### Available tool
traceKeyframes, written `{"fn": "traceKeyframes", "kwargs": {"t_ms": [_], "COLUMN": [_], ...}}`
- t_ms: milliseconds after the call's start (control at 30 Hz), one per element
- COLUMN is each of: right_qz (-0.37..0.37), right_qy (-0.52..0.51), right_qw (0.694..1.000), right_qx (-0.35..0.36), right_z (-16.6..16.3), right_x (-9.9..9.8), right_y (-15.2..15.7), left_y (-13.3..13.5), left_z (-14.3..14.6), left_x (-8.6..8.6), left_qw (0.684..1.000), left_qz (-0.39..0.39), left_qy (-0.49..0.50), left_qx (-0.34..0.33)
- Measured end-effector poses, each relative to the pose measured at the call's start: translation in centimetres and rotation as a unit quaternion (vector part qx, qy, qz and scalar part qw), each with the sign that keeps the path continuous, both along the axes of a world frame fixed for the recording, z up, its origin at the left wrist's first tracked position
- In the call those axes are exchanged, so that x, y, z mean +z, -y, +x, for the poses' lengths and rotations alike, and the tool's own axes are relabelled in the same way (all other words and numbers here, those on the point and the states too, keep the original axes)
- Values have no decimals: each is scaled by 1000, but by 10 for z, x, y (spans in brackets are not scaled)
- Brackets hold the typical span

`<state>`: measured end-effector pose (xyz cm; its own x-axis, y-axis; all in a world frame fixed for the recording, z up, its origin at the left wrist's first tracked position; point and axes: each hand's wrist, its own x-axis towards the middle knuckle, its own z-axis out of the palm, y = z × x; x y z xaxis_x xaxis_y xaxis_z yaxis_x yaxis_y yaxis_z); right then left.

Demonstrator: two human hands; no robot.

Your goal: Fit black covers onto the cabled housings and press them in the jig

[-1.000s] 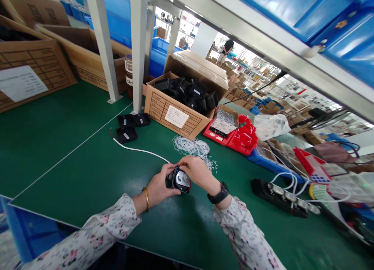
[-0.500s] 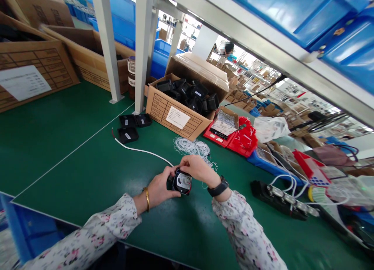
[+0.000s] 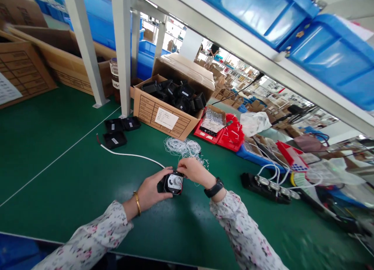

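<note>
My left hand (image 3: 150, 188) grips a small black square housing (image 3: 167, 187) from its left side, thumb below and fingers above. Inside the open housing sits a light metal plate (image 3: 172, 182) with a pale round part on it, and a bit of red shows along its right edge. From the top of the housing a white cable (image 3: 131, 155) runs left over the green table to a dark red end. My right hand (image 3: 193, 172) is closed in a pinch at the housing's upper right corner; whatever is between its fingertips is hidden.
Black covers (image 3: 115, 139) lie at the left. Behind stands a carton (image 3: 166, 120) filled with black housings. Thin white wire (image 3: 179, 146) lies coiled before it, near red trays (image 3: 233, 135) with small parts. At right is a black strip (image 3: 267, 188) with metal pieces. A shelf beam (image 3: 228, 38) crosses overhead.
The view has shifted, so the table's things appear further left. My right fingers have moved from the housing's top edge to its upper right corner. My left hand keeps its grip.
</note>
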<state>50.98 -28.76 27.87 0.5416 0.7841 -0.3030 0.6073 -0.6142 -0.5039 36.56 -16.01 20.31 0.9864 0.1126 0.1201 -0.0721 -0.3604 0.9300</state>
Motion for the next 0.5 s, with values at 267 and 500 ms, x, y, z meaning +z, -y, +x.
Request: {"fn": "traceKeyframes", "kwargs": {"t_ms": [267, 500], "right_qz": [86, 131], "right_qy": [-194, -214], "right_qw": [972, 956], "right_qx": [-99, -149], "right_z": [-19, -24], "right_x": [-25, -30], "right_y": [32, 32], "left_y": [2, 4], "left_z": [0, -1], "left_x": [-7, -3], "left_qw": [999, 1000], "left_qz": [35, 18], "left_qy": [26, -6], "left_qx": [-3, -8]}}
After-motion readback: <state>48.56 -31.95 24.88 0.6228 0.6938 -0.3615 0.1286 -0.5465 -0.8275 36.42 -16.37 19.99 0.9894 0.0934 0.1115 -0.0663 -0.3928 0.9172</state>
